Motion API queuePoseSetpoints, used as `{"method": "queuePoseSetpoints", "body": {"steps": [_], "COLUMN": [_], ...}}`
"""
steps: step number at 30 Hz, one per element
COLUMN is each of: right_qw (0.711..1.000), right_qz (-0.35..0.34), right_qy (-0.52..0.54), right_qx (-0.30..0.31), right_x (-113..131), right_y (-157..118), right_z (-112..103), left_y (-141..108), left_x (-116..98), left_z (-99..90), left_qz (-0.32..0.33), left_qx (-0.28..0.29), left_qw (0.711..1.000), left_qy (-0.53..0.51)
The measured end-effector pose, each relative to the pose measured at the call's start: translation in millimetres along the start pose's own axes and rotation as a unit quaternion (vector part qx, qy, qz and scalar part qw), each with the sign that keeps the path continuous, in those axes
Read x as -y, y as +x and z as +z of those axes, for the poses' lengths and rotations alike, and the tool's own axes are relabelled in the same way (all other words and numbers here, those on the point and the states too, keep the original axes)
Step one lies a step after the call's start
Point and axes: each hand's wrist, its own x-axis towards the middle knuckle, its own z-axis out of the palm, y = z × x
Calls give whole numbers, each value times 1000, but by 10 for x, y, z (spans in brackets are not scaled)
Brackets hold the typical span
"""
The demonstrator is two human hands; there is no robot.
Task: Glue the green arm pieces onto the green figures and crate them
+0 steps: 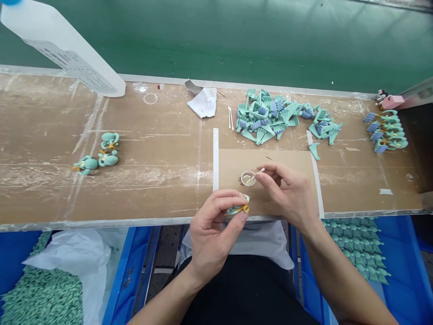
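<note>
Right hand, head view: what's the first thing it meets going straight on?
The small clear cup on the cardboard sheet. The right hand points left toward it, and the cotton swab in its fingers seems already to reach into the cup, though depth is hard to judge.

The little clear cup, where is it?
In the head view, the clear cup sits on the cardboard sheet, just left of the right hand.

Left hand [211,230], right hand [284,192], both pinching
</note>
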Motion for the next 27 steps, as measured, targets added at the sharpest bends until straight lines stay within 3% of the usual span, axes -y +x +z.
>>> {"method": "queuePoseSetpoints", "body": {"steps": [1,3,6,8,12,22,27], "right_qw": [1000,993,944,916,925,945,933], "right_qz": [5,1,-20,0,28,3,-11], "right_qy": [-13,-79,-256,-337,-340,-326,-359], "right_qx": [-9,-85,-208,-216,-164,-17,-6], "right_x": [-61,-258,-707,-1017,-1363,-1180,-1052], "right_y": [24,103,276,378,439,334,282], "right_z": [-59,-249,-620,-835,-1054,-1397,-1487], "left_y": [4,12,27,40,72,101,91], "left_x": [-1,-2,2,8,13,24,33], "left_z": [-3,-9,-17,-20,-21,9,-23], "left_qz": [4,13,25,29,28,14,15], "left_qx": [0,0,-1,-2,0,4,7], "left_qw": [1000,1000,1000,1000,1000,1000,1000], "left_qy": [0,1,7,11,14,18,19]}}
